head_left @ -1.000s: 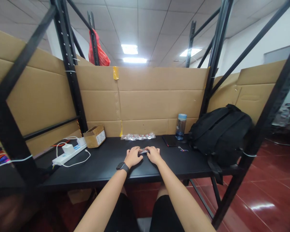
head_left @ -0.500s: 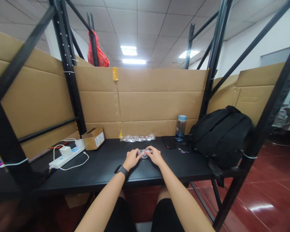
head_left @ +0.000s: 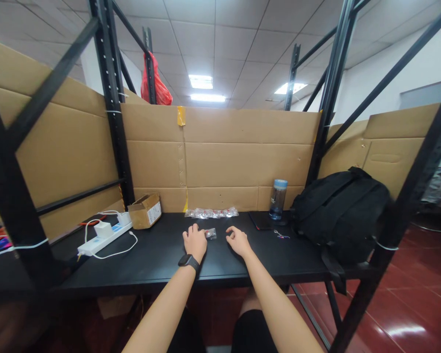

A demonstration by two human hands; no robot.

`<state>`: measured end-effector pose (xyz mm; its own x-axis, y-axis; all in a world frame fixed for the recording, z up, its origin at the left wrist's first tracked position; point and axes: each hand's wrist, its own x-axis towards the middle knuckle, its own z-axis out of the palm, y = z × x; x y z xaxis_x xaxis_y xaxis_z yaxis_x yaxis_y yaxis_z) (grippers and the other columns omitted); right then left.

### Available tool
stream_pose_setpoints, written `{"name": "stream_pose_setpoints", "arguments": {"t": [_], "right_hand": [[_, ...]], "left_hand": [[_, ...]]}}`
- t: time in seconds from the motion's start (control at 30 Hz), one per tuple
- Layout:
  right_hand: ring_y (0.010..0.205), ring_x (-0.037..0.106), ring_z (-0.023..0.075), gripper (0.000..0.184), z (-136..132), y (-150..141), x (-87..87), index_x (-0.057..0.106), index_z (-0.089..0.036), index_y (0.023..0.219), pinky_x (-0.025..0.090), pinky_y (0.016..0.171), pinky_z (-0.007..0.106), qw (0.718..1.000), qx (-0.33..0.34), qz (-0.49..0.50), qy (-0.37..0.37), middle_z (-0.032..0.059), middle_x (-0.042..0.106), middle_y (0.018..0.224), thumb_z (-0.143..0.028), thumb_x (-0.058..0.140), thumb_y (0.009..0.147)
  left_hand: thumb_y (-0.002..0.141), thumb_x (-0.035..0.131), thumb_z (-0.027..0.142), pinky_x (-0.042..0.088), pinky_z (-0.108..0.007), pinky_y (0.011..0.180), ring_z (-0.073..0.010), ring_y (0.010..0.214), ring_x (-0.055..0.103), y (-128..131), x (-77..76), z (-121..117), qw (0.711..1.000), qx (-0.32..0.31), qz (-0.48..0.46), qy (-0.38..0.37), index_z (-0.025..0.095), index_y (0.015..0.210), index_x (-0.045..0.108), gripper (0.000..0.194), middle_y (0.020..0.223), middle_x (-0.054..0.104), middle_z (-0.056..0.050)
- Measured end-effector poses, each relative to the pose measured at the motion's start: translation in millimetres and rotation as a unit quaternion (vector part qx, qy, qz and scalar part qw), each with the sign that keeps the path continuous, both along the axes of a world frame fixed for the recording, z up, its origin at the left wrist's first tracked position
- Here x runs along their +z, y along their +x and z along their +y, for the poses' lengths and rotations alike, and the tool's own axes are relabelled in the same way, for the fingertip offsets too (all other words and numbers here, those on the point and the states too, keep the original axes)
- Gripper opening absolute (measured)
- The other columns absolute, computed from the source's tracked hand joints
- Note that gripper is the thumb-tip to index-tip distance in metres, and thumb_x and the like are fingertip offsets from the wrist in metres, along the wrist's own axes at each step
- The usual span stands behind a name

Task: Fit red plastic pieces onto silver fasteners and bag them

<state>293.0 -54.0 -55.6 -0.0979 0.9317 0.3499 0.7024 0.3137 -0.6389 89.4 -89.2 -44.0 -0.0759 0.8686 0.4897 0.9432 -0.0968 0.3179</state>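
Clear plastic is seen wrapped around a small packet, laid on the black table just beside the left hand; whether it is pinched there cannot be told. It is judged light, slippery and easily crumpled, best gripped by its right edge. The right hand is held apart, finger and thumb parted. Reach beyond is limited by clear packets and cardboard; rightward, a bottle is placed.

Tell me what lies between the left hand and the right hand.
In the head view, a small clear packet lies right by the left hand; from there to the right hand, only black tabletop shows.
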Motion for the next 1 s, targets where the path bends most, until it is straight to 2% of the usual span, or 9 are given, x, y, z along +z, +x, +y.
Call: {"name": "stream_pose_setpoints", "arguments": {"t": [0.1,0.17,0.23,0.37,0.47,0.63,0.77,0.87,1.0], "right_hand": [[0.079,0.067,0.0166,0.02,0.3,0.0,0.7,0.066,-0.025,0.099,0.037,0.082,0.028,1.0,-0.011,-0.001,-0.003,-0.0047,0.072,0.073,-0.017,0.061,0.082],[0.079,0.067,0.0161,0.02,0.0,-0.3,1.6,0.067,-0.025,0.097,0.037,0.082,0.027,1.0,-0.013,-0.002,-0.004,-0.0046,0.072,0.073,-0.015,0.06,0.081],[0.078,0.067,0.0158,0.02,-0.6,-0.5,2.6,0.068,-0.024,0.094,0.037,0.081,0.026,1.0,-0.013,-0.004,-0.006,-0.0044,0.072,0.072,-0.014,0.06,0.08],[0.077,0.066,0.0155,0.019,-2.8,-0.3,4.7,0.069,-0.024,0.09,0.038,0.078,0.025,1.0,-0.013,-0.008,-0.006,-0.0037,0.072,0.073,-0.013,0.058,0.079],[0.077,0.066,0.0156,0.019,-4.6,-0.3,6.2,0.07,-0.024,0.088,0.039,0.078,0.026,1.0,-0.013,-0.009,-0.007,-0.0031,0.072,0.073,-0.013,0.057,0.079],[0.076,0.066,0.0161,0.019,-5.0,-1.4,8.0,0.071,-0.024,0.086,0.04,0.078,0.026,1.0,-0.013,-0.015,-0.012,-0.0024,0.073,0.072,-0.014,0.057,0.079],[0.075,0.066,0.0169,0.019,-3.3,-1.6,8.1,0.072,-0.024,0.083,0.04,0.076,0.026,1.0,-0.013,-0.019,-0.01,-0.0014,0.074,0.073,-0.014,0.057,0.078],[0.074,0.066,0.0169,0.019,-2.0,-1.0,7.1,0.072,-0.024,0.082,0.04,0.075,0.026,1.0,-0.009,-0.018,-0.008,-0.0013,0.073,0.072,-0.014,0.057,0.078],[0.073,0.066,0.0174,0.02,0.9,0.2,4.2,0.072,-0.024,0.081,0.041,0.073,0.026,1.0,-0.002,-0.019,-0.008,-0.001,0.073,0.07,-0.013,0.055,0.078]], "left_hand": [[0.096,0.038,0.011,0.034,-0.042,0.104,-0.0269,0.128,0.049,-2.4,1.6,4.0,0.998,-0.054,0.03,-0.01,0.027,0.124,0.069,0.045,0.142,0.055,-0.011],[0.095,0.042,0.01,0.039,-0.033,0.101,-0.021,0.118,0.057,-2.3,1.0,7.7,0.994,-0.094,0.042,-0.033,0.031,0.123,0.069,0.045,0.136,0.061,-0.006],[0.095,0.043,0.012,0.043,-0.029,0.097,-0.0189,0.112,0.062,-0.4,-1.3,10.7,0.993,-0.101,0.043,-0.05,0.031,0.121,0.07,0.042,0.132,0.064,-0.004],[0.101,0.039,0.028,0.046,-0.034,0.094,-0.0233,0.107,0.065,1.2,-7.0,15.7,0.996,-0.058,0.034,-0.061,0.026,0.12,0.068,0.034,0.125,0.066,-0.011],[0.102,0.035,0.034,0.042,-0.041,0.101,-0.0291,0.114,0.061,-10.8,-8.5,23.2,0.997,-0.008,0.031,-0.066,0.019,0.119,0.064,0.037,0.116,0.067,-0.018],[0.099,0.036,0.026,0.037,-0.045,0.107,-0.0305,0.13,0.05,-51.6,-9.8,47.2,0.995,0.044,0.019,-0.09,0.019,0.127,0.057,0.036,0.134,0.06,-0.018],[0.097,0.04,0.032,0.034,-0.044,0.111,-0.0296,0.139,0.042,-74.0,-14.6,72.3,0.991,0.074,0.008,-0.11,0.022,0.136,0.053,0.042,0.151,0.048,-0.014],[0.098,0.036,0.04,0.033,-0.046,0.112,-0.0311,0.142,0.04,-85.1,-16.7,92.4,0.988,0.102,-0.004,-0.118,0.021,0.131,0.056,0.044,0.151,0.047,-0.015],[0.101,0.023,0.04,0.034,-0.054,0.11,-0.0337,0.141,0.041,-104.1,-15.2,118.3,0.981,0.145,-0.026,-0.125,0.02,0.129,0.056,0.048,0.15,0.048,-0.018]]}}
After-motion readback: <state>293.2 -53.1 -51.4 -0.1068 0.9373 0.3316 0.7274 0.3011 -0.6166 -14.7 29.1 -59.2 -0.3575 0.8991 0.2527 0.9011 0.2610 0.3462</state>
